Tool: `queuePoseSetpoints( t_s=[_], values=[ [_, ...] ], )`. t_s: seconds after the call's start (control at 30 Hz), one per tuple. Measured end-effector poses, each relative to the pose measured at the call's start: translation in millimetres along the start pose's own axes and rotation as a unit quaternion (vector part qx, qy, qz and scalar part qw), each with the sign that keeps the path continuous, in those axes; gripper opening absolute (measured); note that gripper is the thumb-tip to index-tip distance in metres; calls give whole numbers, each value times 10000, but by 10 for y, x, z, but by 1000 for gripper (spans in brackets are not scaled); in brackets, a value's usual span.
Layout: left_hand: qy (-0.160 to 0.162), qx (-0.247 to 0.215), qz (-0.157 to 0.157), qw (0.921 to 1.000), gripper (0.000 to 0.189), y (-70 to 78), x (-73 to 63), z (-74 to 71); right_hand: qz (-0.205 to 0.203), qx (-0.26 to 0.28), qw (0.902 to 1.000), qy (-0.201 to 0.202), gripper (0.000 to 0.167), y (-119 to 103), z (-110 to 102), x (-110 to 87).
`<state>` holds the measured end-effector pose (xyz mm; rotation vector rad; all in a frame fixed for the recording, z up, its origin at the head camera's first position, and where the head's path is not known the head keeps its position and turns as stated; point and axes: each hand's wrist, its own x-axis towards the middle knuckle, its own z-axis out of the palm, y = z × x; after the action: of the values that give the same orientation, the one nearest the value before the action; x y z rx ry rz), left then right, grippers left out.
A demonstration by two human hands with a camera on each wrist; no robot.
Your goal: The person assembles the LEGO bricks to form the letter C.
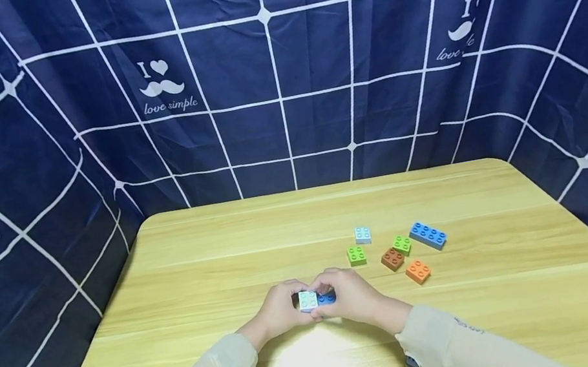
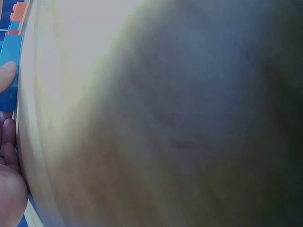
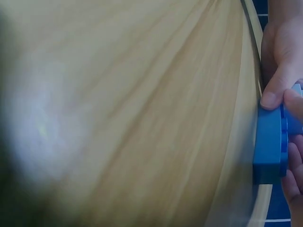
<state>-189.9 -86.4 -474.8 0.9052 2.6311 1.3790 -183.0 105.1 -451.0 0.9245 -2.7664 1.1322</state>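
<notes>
In the head view, my two hands meet over the near middle of the table. A long blue toy brick (image 1: 327,299) lies between them, with a square pale blue brick (image 1: 308,300) on its left part and bare studs on its right part. My left hand (image 1: 280,310) grips the long brick's left end, a thumb against its side in the right wrist view. My right hand (image 1: 351,296) reaches over from the right and pinches the pale brick with thumb and index finger. The left wrist view catches only the blue brick's side (image 2: 8,52) at its edge.
To the right on the wooden table (image 1: 210,244) lie a pale blue brick (image 1: 362,235), two green bricks (image 1: 357,256) (image 1: 402,245), a brown brick (image 1: 392,258), an orange brick (image 1: 418,272) and a long blue brick (image 1: 428,235). A dark blue curtain (image 1: 249,132) surrounds the table.
</notes>
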Motion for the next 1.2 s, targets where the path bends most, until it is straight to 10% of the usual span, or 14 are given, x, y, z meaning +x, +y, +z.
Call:
queuePoseSetpoints(
  t_s=[0.47, 0.87, 1.2],
  values=[
    [-216, 101, 175, 9996, 36, -21, -16, -32, -145, -78, 9999, 37, 35, 39, 16, -1],
    [-299, -1044, -345, 9935, 42, -43, -79, -137, -94, 18, 9999, 126, 35, 49, 42, -21],
    [0, -1286, -483, 9905, 34, 257, -124, -246, -9, -162, 9997, 181, 37, 50, 40, -17]
  ],
)
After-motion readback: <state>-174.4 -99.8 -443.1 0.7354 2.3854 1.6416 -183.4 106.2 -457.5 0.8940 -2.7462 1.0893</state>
